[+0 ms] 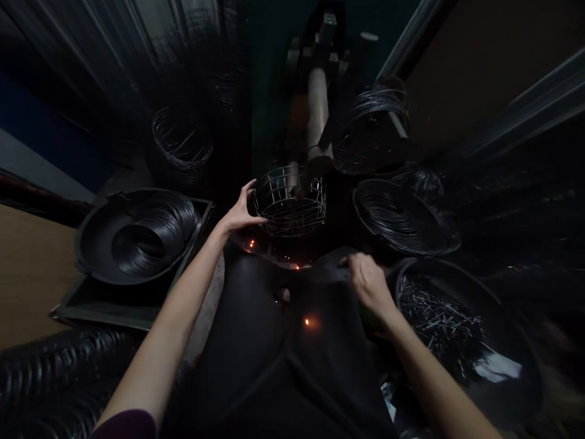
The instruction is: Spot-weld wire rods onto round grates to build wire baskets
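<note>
My left hand (pixel 240 210) holds a round wire basket (pixel 276 214) by its left side, thumb low and fingers at the rim. The basket is an open grid of thin metal wires. It sits at the end of a welding machine's arm (pixel 319 110), and part of the machine's tip is inside or behind it; I cannot tell which. Small orange sparks (pixel 297 267) glow below the basket, over the dark covering on my lap (pixel 256 341). My right hand (pixel 366 280) is closed above my right thigh, fingers curled together; anything in them is too dark to see.
On the left, a black basin (pixel 94 262) holds stacked wire rings (pixel 158 235). At right stand a basin with wire rings (pixel 388 213) and a larger basin (pixel 512 341) with many short wire pieces (pixel 439 317). Wire coils (pixel 183 143) lie farther back.
</note>
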### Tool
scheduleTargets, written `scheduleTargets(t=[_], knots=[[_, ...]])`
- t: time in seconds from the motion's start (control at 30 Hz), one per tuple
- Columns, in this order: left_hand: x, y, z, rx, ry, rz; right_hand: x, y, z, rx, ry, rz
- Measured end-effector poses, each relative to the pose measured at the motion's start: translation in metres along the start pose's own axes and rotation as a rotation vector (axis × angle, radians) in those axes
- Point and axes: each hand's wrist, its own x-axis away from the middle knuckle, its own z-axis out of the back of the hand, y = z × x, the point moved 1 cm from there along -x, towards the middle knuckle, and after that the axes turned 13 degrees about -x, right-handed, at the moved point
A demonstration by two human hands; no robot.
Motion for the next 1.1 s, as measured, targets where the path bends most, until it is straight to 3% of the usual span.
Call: scheduleTargets(t=[0.13, 0.3, 0.37, 0.47, 0.6, 0.67, 0.73, 0.8, 0.9, 1.1], knots=[[0.007, -0.012, -0.011, 0.033, 0.083, 0.043, 0.053, 0.026, -0.024, -0.034, -0.290, -0.083], [0.018, 0.016, 0.002, -0.050, 0.187, -0.006, 0.067, 0.038, -0.017, -0.318, -0.348, -0.202], [0.028, 0.034, 0.012, -0.155, 0.166, -0.076, 0.053, 0.024, -0.007, -0.437, -0.281, -0.278], [0.042, 0.063, 0.020, -0.361, 0.066, -0.125, 0.015, -0.020, 0.004, -0.560, -0.190, -0.281], [0.047, 0.094, 0.016, -0.564, -0.001, -0.171, -0.049, -0.076, 0.002, -0.551, -0.376, -0.179], [0.046, 0.102, 0.010, -0.613, -0.020, -0.190, -0.074, -0.089, -0.003, -0.439, -0.394, -0.115], [0.044, 0.106, 0.004, -0.634, -0.045, -0.211, -0.088, -0.093, -0.007, -0.196, -0.310, -0.014], [0.043, 0.107, -0.001, -0.625, -0.057, -0.225, -0.090, -0.095, -0.010, 0.111, -0.275, 0.100], [0.041, 0.105, -0.006, -0.579, -0.039, -0.236, -0.080, -0.097, -0.011, 0.441, -0.357, 0.228], [0.033, 0.101, -0.010, -0.539, 0.004, -0.261, -0.075, -0.091, -0.006, 0.610, -0.421, 0.348]])
